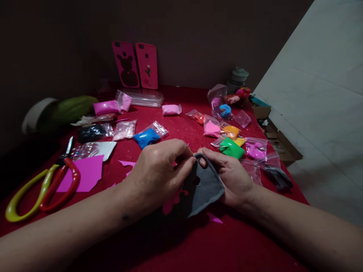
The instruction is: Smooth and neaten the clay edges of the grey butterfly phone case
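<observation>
A grey phone case [204, 185] is held up between my two hands, tilted, its face and raised rim looking like soft clay. Two holes show near its upper corner, and a pink decoration [173, 202] lies on its darker lower part. My left hand [163, 172] pinches the rim at the upper corner between thumb and fingertips. Around the far edge, my right hand [228, 173] grips the case from behind, and one fingertip shows through the upper hole. My left hand and forearm hide part of the case.
Scissors [58, 177] and pink paper [85, 173] lie at left on the red cloth [181, 132]. Bags of coloured clay, such as blue [146, 138] and green [231, 148], spread beyond my hands. Two pink phone cases [147, 66] stand at the wall. Cardboard boxes [283, 145] are right.
</observation>
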Motion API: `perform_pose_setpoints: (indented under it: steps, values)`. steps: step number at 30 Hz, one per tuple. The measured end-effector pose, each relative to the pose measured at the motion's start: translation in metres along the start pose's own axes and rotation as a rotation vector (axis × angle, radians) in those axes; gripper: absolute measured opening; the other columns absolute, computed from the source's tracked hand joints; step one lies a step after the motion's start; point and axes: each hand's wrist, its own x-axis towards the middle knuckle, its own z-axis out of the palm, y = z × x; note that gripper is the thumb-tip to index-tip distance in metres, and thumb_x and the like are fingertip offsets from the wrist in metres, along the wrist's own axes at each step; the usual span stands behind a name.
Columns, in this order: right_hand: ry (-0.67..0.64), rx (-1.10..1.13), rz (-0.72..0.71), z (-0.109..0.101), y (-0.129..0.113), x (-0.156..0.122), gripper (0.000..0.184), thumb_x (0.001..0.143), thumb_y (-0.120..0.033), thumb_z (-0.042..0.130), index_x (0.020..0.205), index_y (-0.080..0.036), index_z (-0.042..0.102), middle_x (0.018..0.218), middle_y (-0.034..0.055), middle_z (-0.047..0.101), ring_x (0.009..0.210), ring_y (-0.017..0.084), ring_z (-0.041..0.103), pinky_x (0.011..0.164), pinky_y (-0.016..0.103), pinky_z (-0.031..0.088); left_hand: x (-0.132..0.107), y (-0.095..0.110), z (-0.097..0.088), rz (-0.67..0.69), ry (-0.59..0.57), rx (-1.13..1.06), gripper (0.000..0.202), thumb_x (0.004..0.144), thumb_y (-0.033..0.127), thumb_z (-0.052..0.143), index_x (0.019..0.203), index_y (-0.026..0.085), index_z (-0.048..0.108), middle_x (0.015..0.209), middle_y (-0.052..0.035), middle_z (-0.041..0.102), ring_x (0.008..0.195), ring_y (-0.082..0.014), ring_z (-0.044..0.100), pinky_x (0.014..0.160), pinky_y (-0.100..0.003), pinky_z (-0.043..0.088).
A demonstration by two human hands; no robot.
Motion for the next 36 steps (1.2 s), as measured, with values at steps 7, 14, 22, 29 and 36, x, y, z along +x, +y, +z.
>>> perform_pose_setpoints:
  steps: [7,14,22,29,36]
  values:
    - [0.043,-0.002,-0.021,-0.001,0.0,0.0,0.044,0.094,-0.028,0.038,0.055,-0.015,0.057,0.049,0.0009,0.058,0.044,0.011,0.055,0.051,0.023,0.046,0.0,0.001,-0.004,-0.034,-0.032,0.014,0.012,0.083,0.024,0.06,0.078,0.015,0.066,0.066,0.0004,0.065,0.056,-0.0101,0.057,0.052,-0.02,0.04]
    - [0.003,-0.012,-0.026,-0.005,0.0,0.001,0.04,0.092,-0.026,0.041,0.058,-0.015,0.057,0.053,0.0013,0.059,0.047,0.012,0.056,0.056,0.026,0.05,0.001,0.0,-0.004,-0.063,-0.056,0.103,0.016,0.085,0.022,0.054,0.075,0.016,0.065,0.068,-0.0008,0.066,0.059,-0.0114,0.058,0.055,-0.022,0.04]
    - [0.087,-0.004,0.06,-0.002,-0.004,0.001,0.052,0.096,-0.031,0.032,0.052,-0.016,0.055,0.047,0.0042,0.06,0.041,0.015,0.058,0.047,0.027,0.049,0.001,-0.002,-0.007,-0.096,-0.087,0.067,0.015,0.083,0.022,0.059,0.074,0.014,0.068,0.061,0.0005,0.064,0.052,-0.0095,0.055,0.05,-0.02,0.037]
    - [0.106,-0.028,0.055,-0.003,-0.003,0.002,0.048,0.092,-0.031,0.037,0.053,-0.014,0.058,0.049,0.0045,0.061,0.042,0.015,0.06,0.047,0.028,0.05,0.003,-0.002,-0.007,-0.185,-0.149,0.022,0.014,0.084,0.023,0.058,0.077,0.016,0.068,0.064,0.0,0.066,0.056,-0.0113,0.059,0.052,-0.022,0.039]
    - [0.06,0.008,0.044,-0.004,-0.003,0.001,0.045,0.091,-0.031,0.04,0.053,-0.014,0.058,0.048,0.0036,0.061,0.042,0.013,0.058,0.048,0.025,0.049,0.006,0.0,-0.014,-0.222,-0.215,-0.02,0.014,0.082,0.026,0.059,0.083,0.017,0.069,0.066,0.0013,0.069,0.055,-0.0113,0.06,0.051,-0.021,0.041]
